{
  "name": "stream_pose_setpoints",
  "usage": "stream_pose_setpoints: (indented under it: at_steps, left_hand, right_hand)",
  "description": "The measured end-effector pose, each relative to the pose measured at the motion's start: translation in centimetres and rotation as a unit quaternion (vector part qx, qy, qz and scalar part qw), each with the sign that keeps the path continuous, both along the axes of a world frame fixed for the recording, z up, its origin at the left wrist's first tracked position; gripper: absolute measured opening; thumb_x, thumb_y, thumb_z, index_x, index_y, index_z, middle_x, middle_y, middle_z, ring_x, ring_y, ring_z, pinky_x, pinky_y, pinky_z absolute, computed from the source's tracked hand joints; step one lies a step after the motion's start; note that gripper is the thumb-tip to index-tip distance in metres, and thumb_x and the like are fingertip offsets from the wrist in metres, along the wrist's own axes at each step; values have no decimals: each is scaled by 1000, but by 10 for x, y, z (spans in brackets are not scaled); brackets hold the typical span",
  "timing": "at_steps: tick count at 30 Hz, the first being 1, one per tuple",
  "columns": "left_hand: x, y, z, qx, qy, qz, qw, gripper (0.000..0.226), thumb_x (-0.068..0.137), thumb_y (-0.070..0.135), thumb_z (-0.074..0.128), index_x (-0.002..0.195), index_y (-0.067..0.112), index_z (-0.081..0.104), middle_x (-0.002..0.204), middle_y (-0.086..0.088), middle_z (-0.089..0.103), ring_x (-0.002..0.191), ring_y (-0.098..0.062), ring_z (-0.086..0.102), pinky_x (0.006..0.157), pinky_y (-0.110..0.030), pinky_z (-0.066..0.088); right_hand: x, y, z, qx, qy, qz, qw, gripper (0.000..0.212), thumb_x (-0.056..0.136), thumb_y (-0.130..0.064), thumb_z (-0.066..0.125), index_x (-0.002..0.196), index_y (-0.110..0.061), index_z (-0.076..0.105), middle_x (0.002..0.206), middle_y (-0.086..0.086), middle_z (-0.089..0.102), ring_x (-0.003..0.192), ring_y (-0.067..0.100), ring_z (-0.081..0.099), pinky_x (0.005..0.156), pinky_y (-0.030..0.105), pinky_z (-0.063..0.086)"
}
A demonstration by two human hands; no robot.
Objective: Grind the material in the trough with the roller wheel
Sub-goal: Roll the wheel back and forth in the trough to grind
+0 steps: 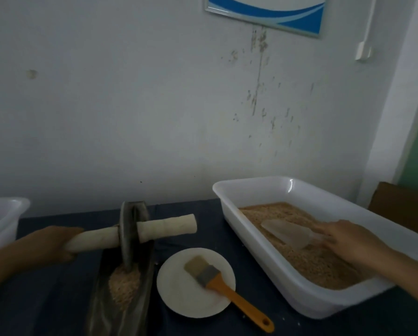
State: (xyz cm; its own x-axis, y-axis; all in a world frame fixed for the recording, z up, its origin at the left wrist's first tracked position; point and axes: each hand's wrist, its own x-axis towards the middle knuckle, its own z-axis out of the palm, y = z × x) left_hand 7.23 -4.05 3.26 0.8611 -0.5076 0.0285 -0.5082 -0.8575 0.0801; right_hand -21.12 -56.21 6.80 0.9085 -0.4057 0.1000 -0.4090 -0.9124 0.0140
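Nearest, an orange-handled flat brush [227, 284] lies across a round white plate [179, 294] beside the long dark trough [145, 282], where pale tan ground material [124, 284] sits under the dark metal roller wheel [130, 234]. The left hand [57, 243] grips the wheel's pale wooden axle handle [94, 240]. The right hand [348, 241], fingers loosely extended, touches a translucent scoop [292, 235] in the white rectangular plastic tub [263, 243] of tan grain [319, 265]. No writing is legible.

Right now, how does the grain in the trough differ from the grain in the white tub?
The grain in the trough is a small, pale heap in a narrow dark channel, with the roller wheel standing in it. The grain in the white tub is a broad, browner bed spread across the bottom, with a clear scoop lying on it under the right hand. Both are loose, tan granular material.
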Motion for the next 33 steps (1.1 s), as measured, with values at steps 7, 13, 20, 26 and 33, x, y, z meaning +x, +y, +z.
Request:
stream_pose_setpoints:
  at_steps: [7, 13, 20, 26, 33]
  left_hand:
    - [-29, -10, 18, 29, -27, 7, 999, 43, 80, 31, 66, 121, 30, 52, 121, 7, 59, 108, -7, 56, 80, -15, 37]
    - [-39, -16, 25, 26, -24, 23, 999, 35, 80, 28, 64, 113, 25, 55, 118, 3, 61, 107, -13, 57, 86, -25, 42]
    - [-49, -18, 14, 19, -70, 82, 994, 34, 79, 36, 60, 112, 31, 53, 113, 4, 62, 104, -17, 60, 80, -29, 45]
    - [-66, -19, 9, 17, -145, 80, 986, 28, 85, 40, 55, 110, 30, 51, 109, 6, 63, 99, -14, 61, 79, -27, 46]
    - [-116, -9, 11, 15, -206, 37, 978, 29, 87, 45, 53, 114, 35, 46, 114, 16, 58, 102, -2, 56, 87, -18, 42]
  right_hand:
    - [15, 4, 11, -139, -92, 37, 985, 52, 88, -60, 42, 122, -26, 60, 116, -3, 57, 102, 17, 55, 87, 37, 49]
    - [87, 184, 46, -42, -263, 366, 892, 52, 85, -54, 44, 133, -34, 45, 124, -14, 52, 115, 7, 45, 90, 26, 37]
    - [183, 255, 1, -36, -1, 318, 948, 35, 79, -38, 62, 106, -21, 49, 110, 3, 58, 101, 26, 57, 69, 31, 35]
    - [182, 259, -19, -48, -74, 287, 954, 15, 82, -27, 57, 94, -25, 48, 101, -1, 62, 91, 23, 60, 64, 31, 31]
    - [133, 259, -31, -27, -97, 311, 945, 20, 86, -33, 53, 84, -29, 33, 96, -7, 60, 84, 15, 58, 51, 24, 19]
